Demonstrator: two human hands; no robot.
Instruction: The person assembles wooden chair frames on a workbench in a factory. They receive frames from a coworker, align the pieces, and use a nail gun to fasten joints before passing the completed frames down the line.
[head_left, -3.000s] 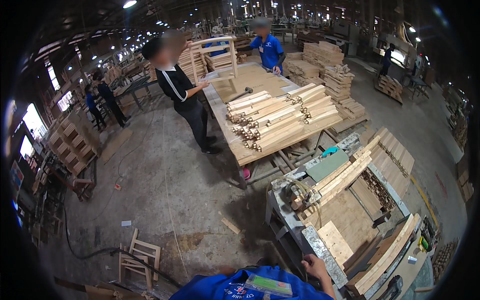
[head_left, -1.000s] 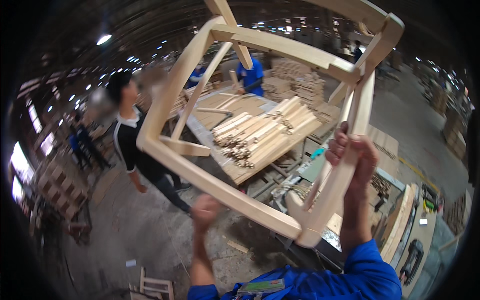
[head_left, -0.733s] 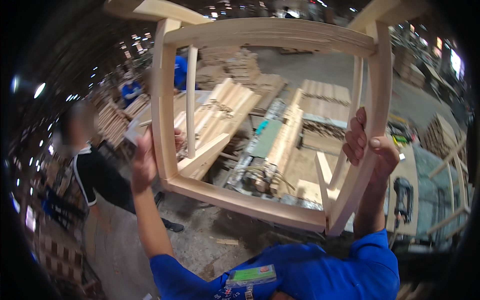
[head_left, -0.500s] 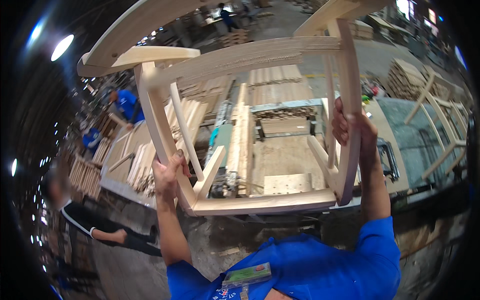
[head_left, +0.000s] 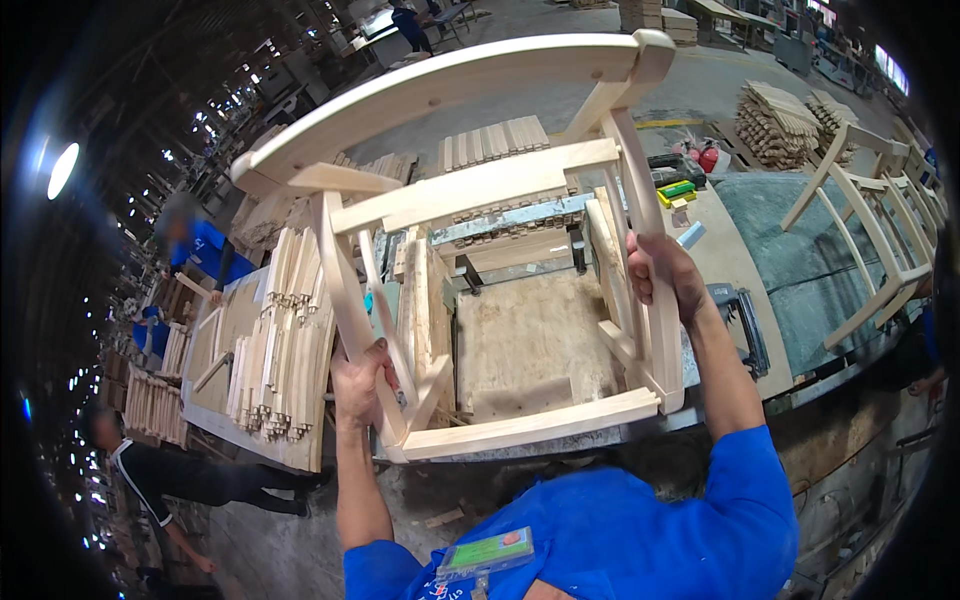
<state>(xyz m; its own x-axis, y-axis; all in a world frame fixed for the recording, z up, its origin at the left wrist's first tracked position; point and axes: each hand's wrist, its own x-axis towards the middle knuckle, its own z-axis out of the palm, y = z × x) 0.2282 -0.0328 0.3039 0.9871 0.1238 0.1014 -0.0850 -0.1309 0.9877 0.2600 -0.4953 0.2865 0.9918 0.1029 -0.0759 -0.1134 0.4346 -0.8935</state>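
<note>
I hold an unfinished pale wooden chair frame (head_left: pixel 470 190) up in the air over a workbench. My left hand (head_left: pixel 358 382) grips its left leg near the lower crosspiece. My right hand (head_left: pixel 660 278) grips the right leg about halfway along. The curved back rail is at the top of the view, and the lower crosspiece (head_left: pixel 530 428) is nearest my chest. Through the frame I see the plywood-topped workbench (head_left: pixel 530 340) below.
Stacks of cut wooden parts (head_left: pixel 280 340) lie on a table to the left. Another chair frame (head_left: pixel 870 220) stands at the right on a grey mat. A person in black (head_left: pixel 190 480) bends at lower left; a person in blue (head_left: pixel 205 250) works farther left. Tools (head_left: pixel 675 175) lie on the bench.
I lifted the chair frame off the floor with both hands and swung to the right. It now hangs over the workbench, and the stacked parts table has slid to the left.
</note>
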